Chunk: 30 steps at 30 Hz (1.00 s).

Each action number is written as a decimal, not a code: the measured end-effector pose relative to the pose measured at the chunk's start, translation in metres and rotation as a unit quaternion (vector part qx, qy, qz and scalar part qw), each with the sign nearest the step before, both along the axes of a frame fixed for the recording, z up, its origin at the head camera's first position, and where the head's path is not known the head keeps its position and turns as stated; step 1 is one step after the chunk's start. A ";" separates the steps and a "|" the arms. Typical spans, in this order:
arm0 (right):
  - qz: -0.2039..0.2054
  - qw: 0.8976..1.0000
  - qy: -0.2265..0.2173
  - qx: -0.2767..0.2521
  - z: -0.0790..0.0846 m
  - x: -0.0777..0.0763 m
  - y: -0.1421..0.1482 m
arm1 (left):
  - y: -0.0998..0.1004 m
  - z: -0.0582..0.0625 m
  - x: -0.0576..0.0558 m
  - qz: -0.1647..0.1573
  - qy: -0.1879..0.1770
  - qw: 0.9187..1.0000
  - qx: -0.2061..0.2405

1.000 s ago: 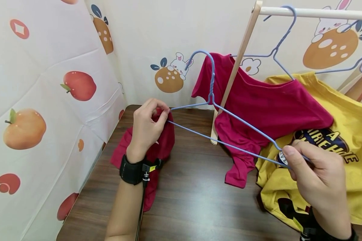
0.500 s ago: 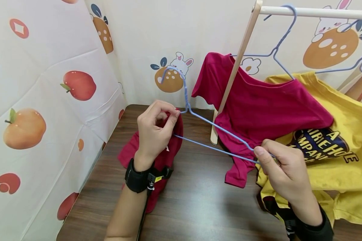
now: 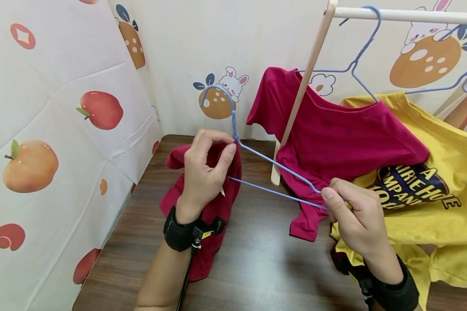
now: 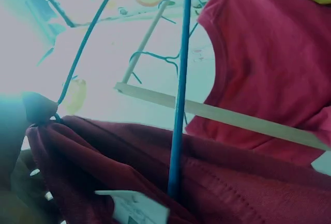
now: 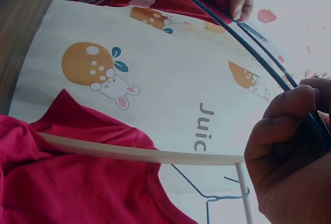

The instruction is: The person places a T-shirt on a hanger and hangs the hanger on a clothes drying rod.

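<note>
My left hand (image 3: pixel 204 172) pinches a dark red shirt (image 3: pixel 214 255) between thumb and fingers, close beside the neck of a blue wire hanger (image 3: pixel 234 119). That shirt hangs down below the hand, and a white label (image 4: pixel 137 208) shows on it in the left wrist view. The hanger's left end is hidden inside the cloth. At the hanger's other end, my right hand (image 3: pixel 356 216) grips the wire with the thumb on top. In the right wrist view, both wires run from those curled fingers (image 5: pixel 279 125) to the shirt, which bears a pale print.
A wooden rack (image 3: pixel 307 77) with a white rail (image 3: pixel 412 16) stands at the right. A crimson shirt (image 3: pixel 346 134) and a yellow shirt (image 3: pixel 404 242) hang there on blue hangers. The brown table (image 3: pixel 257 268) meets a fruit-patterned cloth wall (image 3: pixel 62 181) at the left.
My right hand has moved left with the hanger, and more of the hanger's left side now lies inside the shirt. The left hand has shifted slightly right, still pinching the cloth.
</note>
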State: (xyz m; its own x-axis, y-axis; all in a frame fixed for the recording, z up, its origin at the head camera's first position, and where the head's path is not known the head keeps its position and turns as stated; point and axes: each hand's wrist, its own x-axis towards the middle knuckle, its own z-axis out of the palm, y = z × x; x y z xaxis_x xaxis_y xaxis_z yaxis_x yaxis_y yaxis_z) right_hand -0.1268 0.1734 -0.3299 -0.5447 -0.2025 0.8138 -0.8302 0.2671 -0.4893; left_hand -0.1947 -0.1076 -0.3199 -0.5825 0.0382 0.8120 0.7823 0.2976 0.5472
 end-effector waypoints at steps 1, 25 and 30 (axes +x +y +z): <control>0.008 1.000 0.000 -0.006 0.000 0.000 0.000 | 0.000 -0.001 -0.001 -0.013 -0.003 1.000 -0.007; 0.149 0.942 -0.130 0.273 -0.035 0.007 -0.037 | 0.011 0.011 0.019 -0.071 -0.003 0.989 0.130; 0.114 0.928 -0.116 0.334 -0.057 0.010 -0.066 | 0.030 0.008 0.029 -0.108 -0.010 0.989 0.097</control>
State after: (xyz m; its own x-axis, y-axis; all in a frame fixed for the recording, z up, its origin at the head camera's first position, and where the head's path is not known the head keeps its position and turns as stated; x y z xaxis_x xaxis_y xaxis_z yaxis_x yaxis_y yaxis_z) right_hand -0.1168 0.1076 -0.3865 -0.5715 -0.7510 0.3309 -0.7949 0.4063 -0.4507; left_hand -0.1656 -0.0781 -0.3123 -0.5935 0.0080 0.8048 0.8048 0.0123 0.5934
